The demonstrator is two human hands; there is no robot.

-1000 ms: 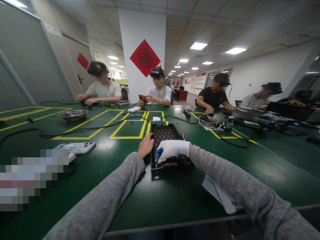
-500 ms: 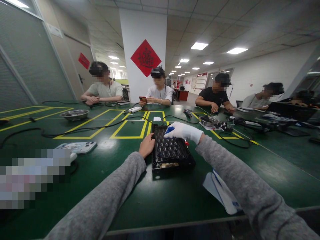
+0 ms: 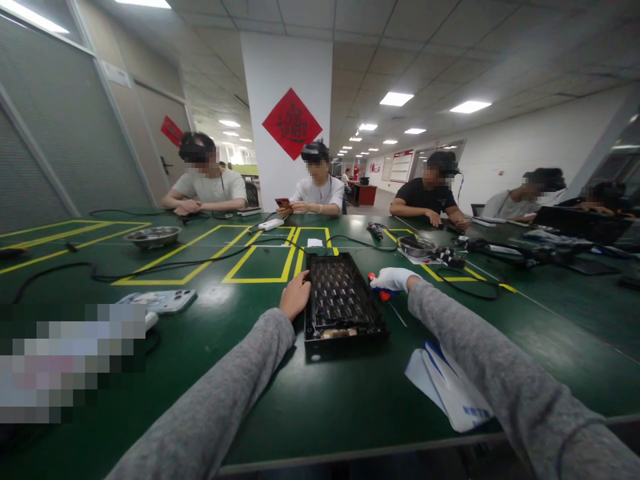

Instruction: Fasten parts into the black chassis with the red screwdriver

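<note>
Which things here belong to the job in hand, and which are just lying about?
Likely in use:
black case, left hand at its side
red-handled screwdriver, right hand at it

Likely lying about:
phone
metal bowl, far left
white paper

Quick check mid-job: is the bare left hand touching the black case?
Touching: the head view shows the bare left hand against the left side of the black case, fingertips meeting its rim with no gap visible.

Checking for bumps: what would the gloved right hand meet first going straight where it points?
The right hand is at the red-handled screwdriver; beyond that, likely the black case, though depth is unclear and it might pass above.
</note>
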